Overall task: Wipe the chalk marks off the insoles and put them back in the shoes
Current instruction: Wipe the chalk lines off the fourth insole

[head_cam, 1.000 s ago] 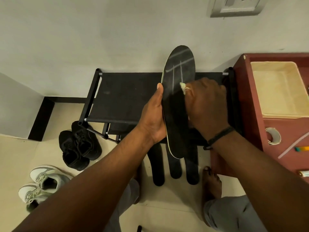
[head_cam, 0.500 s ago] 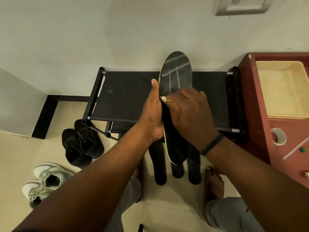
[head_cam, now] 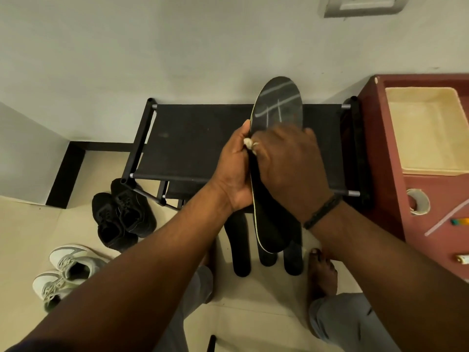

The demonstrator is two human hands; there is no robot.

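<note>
Black insole [head_cam: 278,107], chalk lines crossing its toe
Left hand [head_cam: 234,171] grips its edge; right hand [head_cam: 286,163] pinches a white cloth [head_cam: 250,143] against it.

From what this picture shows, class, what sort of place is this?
Probably a home entryway or shoe corner: a black fabric-topped shoe rack against the wall, black sneakers and grey-white sneakers on the tiled floor.

Home entryway corner, black shoe rack [head_cam: 193,138] against plain wall, sneakers [head_cam: 68,273] on tiled floor [head_cam: 30,237]
</note>
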